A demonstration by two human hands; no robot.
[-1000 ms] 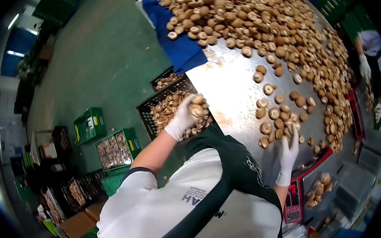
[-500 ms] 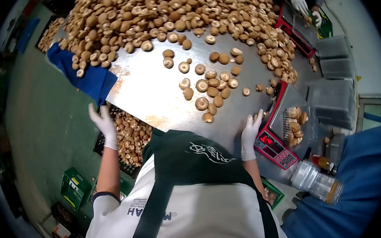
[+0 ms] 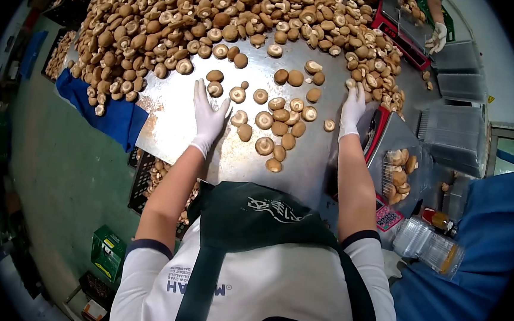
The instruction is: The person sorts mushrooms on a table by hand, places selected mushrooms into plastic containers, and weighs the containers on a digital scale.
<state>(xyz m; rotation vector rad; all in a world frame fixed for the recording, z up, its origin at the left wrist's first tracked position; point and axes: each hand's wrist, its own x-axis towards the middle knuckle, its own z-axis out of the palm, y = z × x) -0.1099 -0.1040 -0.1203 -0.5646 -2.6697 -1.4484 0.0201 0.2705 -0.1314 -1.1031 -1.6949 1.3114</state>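
My left hand (image 3: 209, 118), in a white glove, is spread over the metal table (image 3: 233, 165), its fingertips just below two mushrooms (image 3: 215, 82). Nothing shows in it. My right hand (image 3: 353, 107), also gloved, is at the edge of the right part of the mushroom pile, left of the red scale (image 3: 378, 133); its fingertips meet a mushroom there, and whether they grip it is unclear. Several loose mushrooms (image 3: 279, 128) lie between my hands. A large heap of mushrooms (image 3: 220, 9) covers the far side of the table.
A clear tray of mushrooms (image 3: 399, 176) sits on the scale. Stacked clear trays (image 3: 449, 138) stand at the right. A co-worker's gloved hand (image 3: 437, 38) is by another scale (image 3: 402, 45). A blue cloth (image 3: 102, 111) hangs at the left edge, near a black crate (image 3: 142, 182).
My left hand has moved from above the crate to over the table. My right hand has moved forward from beside the scale to the pile's edge. The mushrooms once in my left hand are gone.
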